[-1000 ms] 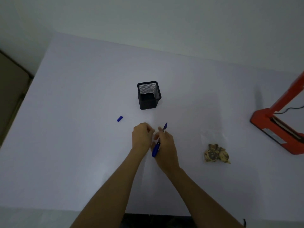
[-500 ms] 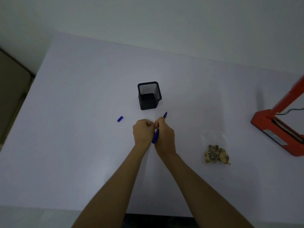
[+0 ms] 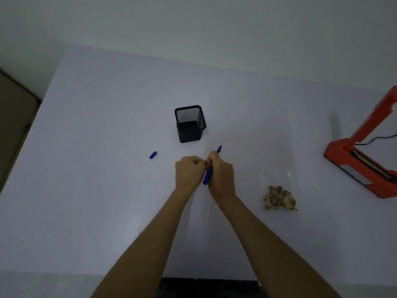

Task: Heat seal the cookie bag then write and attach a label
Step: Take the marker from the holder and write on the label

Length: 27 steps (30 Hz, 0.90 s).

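Note:
My right hand (image 3: 221,175) grips an uncapped blue pen (image 3: 208,177), its tip pointing away from me toward the mesh pot. My left hand (image 3: 189,172) is curled into a fist right beside it, knuckles touching the right hand. Its fingertips seem to pinch a small pale label, which is mostly hidden between the two hands. The pen's blue cap (image 3: 153,155) lies loose on the table to the left. The clear cookie bag (image 3: 277,179) lies flat to the right of my hands, with cookies bunched at its near end.
A black mesh pen pot (image 3: 190,123) stands just beyond my hands. The orange heat sealer (image 3: 361,166) sits at the right edge with its arm raised and a black cord behind it. The white table (image 3: 96,201) ends at a wall behind.
Both hands have drawn together and shifted a little farther from me. The pen in my right hand has moved forward with them, toward the pot.

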Available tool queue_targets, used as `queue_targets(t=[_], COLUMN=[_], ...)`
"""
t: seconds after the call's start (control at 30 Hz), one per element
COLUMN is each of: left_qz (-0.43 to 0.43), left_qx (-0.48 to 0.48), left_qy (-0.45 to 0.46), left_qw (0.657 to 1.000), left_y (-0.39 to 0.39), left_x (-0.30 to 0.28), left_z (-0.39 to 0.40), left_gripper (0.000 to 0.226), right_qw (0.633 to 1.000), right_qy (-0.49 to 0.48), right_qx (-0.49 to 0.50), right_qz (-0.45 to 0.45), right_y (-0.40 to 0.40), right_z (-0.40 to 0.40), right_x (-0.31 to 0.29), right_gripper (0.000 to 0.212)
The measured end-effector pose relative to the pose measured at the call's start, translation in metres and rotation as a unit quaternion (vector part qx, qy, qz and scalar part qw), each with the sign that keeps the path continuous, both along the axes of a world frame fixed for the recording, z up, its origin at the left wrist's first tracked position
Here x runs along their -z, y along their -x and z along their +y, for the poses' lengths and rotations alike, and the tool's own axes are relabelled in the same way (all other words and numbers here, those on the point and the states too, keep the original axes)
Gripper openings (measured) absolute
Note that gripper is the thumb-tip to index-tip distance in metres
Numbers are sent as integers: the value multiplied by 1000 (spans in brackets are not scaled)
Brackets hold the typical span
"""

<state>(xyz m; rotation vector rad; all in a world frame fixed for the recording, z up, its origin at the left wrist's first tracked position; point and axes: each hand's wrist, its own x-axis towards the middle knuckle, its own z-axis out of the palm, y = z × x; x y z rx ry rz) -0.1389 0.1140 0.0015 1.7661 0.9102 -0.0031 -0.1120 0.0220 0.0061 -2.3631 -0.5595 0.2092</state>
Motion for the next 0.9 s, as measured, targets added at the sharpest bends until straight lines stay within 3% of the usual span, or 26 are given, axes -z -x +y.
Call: queue_targets(t=[0.17, 0.33, 0.4, 0.53, 0.63, 0.9], left_qz=[12, -11, -10, -4, -4, -40], left_qx=[86, 72, 72, 74, 74, 104], left_qy=[71, 104, 77, -18, -82, -202], left_qw=[994, 992, 994, 997, 994, 973], left_y=[0, 5, 5, 6, 6, 13], left_x=[7, 17, 19, 23, 27, 48], left_z=[7, 13, 12, 5, 2, -1], left_gripper=[24, 16, 14, 16, 19, 9], right_qw=[999, 998, 999, 992, 994, 995], right_qy=[-22, -15, 24, 86, 68, 66], right_qx=[45, 53, 47, -14, -60, -62], right_qz=[-12, 2, 2, -87, -57, -39], right_y=[-5, -6, -5, 1, 5, 9], right_z=[-7, -14, -14, -4, -2, -10], right_x=[-2, 4, 7, 15, 27, 43], right_gripper=[31, 29, 24, 19, 21, 15])
